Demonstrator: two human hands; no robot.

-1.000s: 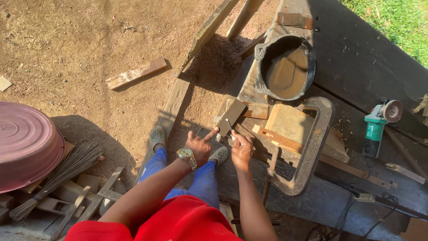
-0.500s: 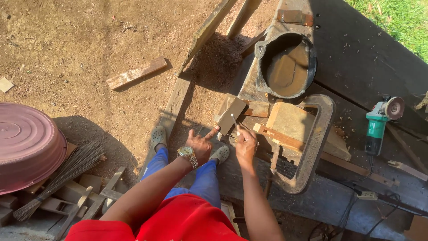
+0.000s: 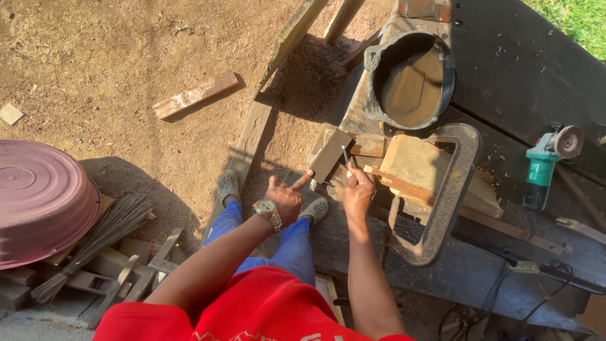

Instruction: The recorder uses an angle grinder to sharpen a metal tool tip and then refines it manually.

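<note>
Seen from above, a person stands at a dark workbench [image 3: 517, 76]. The left hand [image 3: 285, 197] is spread wide, its forefinger tip touching a small wooden block [image 3: 330, 155] at its 1 o'clock. The right hand [image 3: 358, 188] pinches a thin pencil-like tool [image 3: 345, 156] upright beside the block. A large metal clamp [image 3: 451, 189] lies at 3 o'clock, a black bucket [image 3: 410, 79] at 12.

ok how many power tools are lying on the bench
1: a green angle grinder lies at the right end of the dark workbench, right of the big clamp. Others may be hidden past the frame edge.
</note>
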